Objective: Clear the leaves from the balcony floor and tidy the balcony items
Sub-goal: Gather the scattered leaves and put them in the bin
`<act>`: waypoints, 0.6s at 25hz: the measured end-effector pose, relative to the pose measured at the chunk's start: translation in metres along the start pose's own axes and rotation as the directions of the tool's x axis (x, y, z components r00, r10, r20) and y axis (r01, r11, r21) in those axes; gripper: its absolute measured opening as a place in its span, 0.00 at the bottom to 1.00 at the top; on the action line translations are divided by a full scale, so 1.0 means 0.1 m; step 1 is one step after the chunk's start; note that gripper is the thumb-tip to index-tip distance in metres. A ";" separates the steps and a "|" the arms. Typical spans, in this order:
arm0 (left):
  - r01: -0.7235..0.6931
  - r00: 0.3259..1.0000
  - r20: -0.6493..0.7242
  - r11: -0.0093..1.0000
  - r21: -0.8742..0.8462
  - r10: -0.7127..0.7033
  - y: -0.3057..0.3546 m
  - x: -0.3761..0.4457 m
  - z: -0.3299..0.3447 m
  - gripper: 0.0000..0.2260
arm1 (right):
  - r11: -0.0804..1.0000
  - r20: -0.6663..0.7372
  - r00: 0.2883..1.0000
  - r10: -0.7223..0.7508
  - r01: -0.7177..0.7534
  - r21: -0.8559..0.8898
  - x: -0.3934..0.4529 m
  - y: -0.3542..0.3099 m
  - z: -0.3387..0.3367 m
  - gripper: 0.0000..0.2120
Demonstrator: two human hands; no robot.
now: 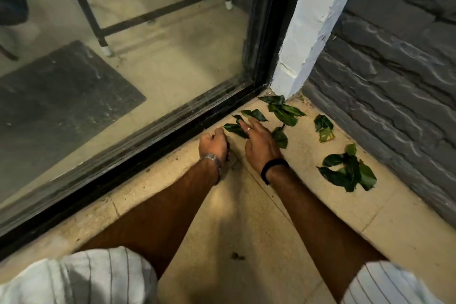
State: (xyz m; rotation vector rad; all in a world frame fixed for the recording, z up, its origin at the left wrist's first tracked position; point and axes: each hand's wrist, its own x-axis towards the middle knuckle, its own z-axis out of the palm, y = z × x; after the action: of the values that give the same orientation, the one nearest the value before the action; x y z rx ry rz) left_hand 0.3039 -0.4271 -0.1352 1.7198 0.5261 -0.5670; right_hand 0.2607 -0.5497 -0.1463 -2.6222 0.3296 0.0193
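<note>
- Left hand [213,142] is seen curled beside the black door track [153,140], pinching the tip of a green leaf [234,129].
- Right hand [259,142] is laid spread over the leaves.
- More leaves [348,171] are scattered on the beige floor tiles [246,217] toward the grey stone wall [394,81].
- No writing is legible.

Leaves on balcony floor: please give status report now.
Left hand pinches a leaf by the door track. Right hand open, over the same leaves. Cluster by stone wall untouched. Nothing blocking.
</note>
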 end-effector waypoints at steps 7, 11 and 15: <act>-0.084 0.985 0.147 0.996 -0.041 0.089 0.24 0.10 -0.19 0.17 | 0.992 -0.149 0.988 0.046 -0.028 0.123 -0.06 -0.06 0.03 0.12; -0.044 0.979 0.198 0.999 -0.027 0.048 0.17 -0.13 -0.01 0.17 | 0.889 -0.191 0.958 0.215 -0.111 0.445 -0.50 -0.29 -0.20 0.09; -0.216 0.925 0.356 0.956 0.198 0.135 0.09 -0.46 0.34 0.23 | 0.906 -0.185 0.954 0.236 -0.147 0.397 -0.85 -0.13 -0.45 0.10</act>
State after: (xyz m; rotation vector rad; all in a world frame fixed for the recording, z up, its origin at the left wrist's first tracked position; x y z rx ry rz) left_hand 0.2702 -0.4643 -0.1056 1.8163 0.0566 -0.8005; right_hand 0.1791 -0.5411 -0.0944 -2.1994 0.6090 -0.2580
